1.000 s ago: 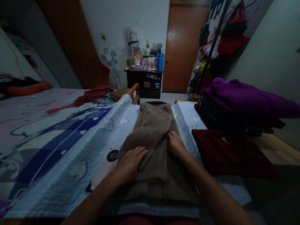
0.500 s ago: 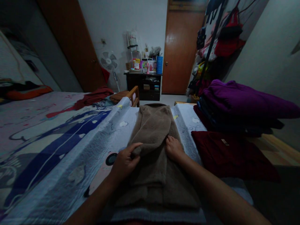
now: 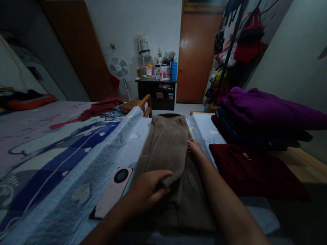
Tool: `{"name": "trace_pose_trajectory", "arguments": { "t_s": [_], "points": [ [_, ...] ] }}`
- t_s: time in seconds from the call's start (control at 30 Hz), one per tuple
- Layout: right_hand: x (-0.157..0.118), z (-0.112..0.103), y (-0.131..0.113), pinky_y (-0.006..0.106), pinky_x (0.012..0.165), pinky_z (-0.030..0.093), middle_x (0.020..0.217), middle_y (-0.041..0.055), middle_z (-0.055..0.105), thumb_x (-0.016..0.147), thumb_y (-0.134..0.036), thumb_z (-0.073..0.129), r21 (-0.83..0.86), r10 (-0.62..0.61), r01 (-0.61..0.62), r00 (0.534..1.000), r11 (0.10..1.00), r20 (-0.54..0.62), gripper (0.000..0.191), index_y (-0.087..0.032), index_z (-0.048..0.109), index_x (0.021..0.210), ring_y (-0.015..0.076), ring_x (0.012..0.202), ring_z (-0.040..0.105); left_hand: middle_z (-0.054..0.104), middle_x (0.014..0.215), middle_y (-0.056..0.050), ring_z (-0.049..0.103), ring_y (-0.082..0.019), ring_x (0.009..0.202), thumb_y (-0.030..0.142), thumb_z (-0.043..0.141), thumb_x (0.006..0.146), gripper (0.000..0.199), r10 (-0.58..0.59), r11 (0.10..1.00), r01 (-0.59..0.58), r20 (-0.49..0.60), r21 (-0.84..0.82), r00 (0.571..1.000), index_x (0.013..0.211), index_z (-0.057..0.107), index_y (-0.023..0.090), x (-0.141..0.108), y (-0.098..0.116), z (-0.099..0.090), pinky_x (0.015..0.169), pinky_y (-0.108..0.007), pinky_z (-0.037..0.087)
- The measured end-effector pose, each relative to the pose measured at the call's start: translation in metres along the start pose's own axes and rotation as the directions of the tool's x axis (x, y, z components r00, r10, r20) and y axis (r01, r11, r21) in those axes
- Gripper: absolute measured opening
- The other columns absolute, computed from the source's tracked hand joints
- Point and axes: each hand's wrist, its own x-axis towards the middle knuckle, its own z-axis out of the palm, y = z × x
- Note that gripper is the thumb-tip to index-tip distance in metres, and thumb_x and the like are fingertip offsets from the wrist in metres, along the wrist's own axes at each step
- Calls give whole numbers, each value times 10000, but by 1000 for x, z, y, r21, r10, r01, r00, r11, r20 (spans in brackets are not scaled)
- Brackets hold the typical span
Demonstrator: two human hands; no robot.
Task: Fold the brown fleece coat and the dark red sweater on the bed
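Observation:
A brown fleecy garment [image 3: 167, 143] lies folded lengthwise on the light blue bedding, its collar at the far end. My left hand [image 3: 150, 189] pinches the near end of its sleeve, thumb and fingers closed on the cloth. Farther up, at the right edge of that sleeve, my right hand [image 3: 193, 147] grips the fabric; its fingertips are partly hidden. The sleeve runs along the middle of the garment. To the left of my left hand lies a pink phone [image 3: 114, 192] with a round dark camera ring.
On the right, a folded dark red garment [image 3: 251, 170] lies before a stack topped by purple cloth [image 3: 268, 107]. Patterned bedding [image 3: 61, 163] spreads to the left. A fan [image 3: 119, 68], a dark cabinet [image 3: 143, 92] and a wooden door [image 3: 198, 58] stand beyond.
My left hand has drawn the sleeve end toward me and to the right, so the sleeve lies straighter. My right hand has slid slightly away and right along its edge.

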Motion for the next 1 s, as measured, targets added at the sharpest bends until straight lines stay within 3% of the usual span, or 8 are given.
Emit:
{"name": "trace_pose_trajectory", "arguments": {
  "t_s": [0.07,0.13,0.33,0.47,0.57,0.67,0.83,1.0],
  "points": [
    [1,0,2,256,553,468,766,48,669,807,-300,488,-15,32,-32,999,999,-22,278,-168,638,1000,157,619,602,656,1258,-22,599,-239,1151,323,695,776,500,-12,1000,11,154,8,988,1266,603,288,-1,-4,-3,986,-328,446],
    [0,-1,3,243,542,455,790,45,664,788,-300,505,-46,26,-27,999,999,-30,263,-170,632,978,149,620,594,648,1258,-26,590,-239,1154,367,699,777,494,-40,999,41,188,0,981,1257,604,292,-1,-11,-6,985,-336,447],
    [16,-4,-1,251,673,450,745,43,665,710,-228,511,-120,-83,73,994,990,-78,147,-184,651,700,181,763,612,554,1282,-109,498,-283,1218,478,631,805,464,-147,937,191,-166,291,975,1184,595,213,11,-37,-6,1029,-403,392],
    [45,-3,-7,268,802,449,895,45,693,688,-203,437,-121,-135,111,967,986,-217,251,-204,667,788,197,912,612,582,1144,-124,562,-304,1088,533,669,731,538,-351,808,388,-167,444,921,1116,570,170,22,-44,4,874,-381,456],
    [64,4,-9,278,829,456,930,53,696,672,-217,438,-96,-138,116,953,989,-272,301,-192,662,871,204,918,617,597,1032,-90,597,-258,979,416,651,768,305,-405,777,411,-121,477,906,955,581,186,28,-47,7,774,-328,449],
    [73,14,-6,258,846,460,974,47,696,676,-238,448,-64,-162,150,949,987,-269,339,-183,654,940,187,936,618,579,920,-61,597,-218,887,307,578,821,121,-377,808,367,-75,460,923,767,562,199,31,-51,4,740,-309,425],
    [75,21,10,257,913,439,1040,54,695,743,-290,382,-40,-193,190,945,981,-263,358,-183,662,940,177,1018,597,541,904,-47,567,-198,848,270,549,801,158,-273,924,285,-79,254,959,665,513,200,31,-59,-7,745,-313,422],
    [76,16,19,232,873,451,1021,58,702,798,-313,294,-43,-215,211,945,977,-248,422,-183,673,933,162,982,610,564,801,-19,551,-196,765,363,562,793,210,-296,948,304,-96,89,950,659,514,208,29,-63,-26,692,-305,407]
  ]
}}
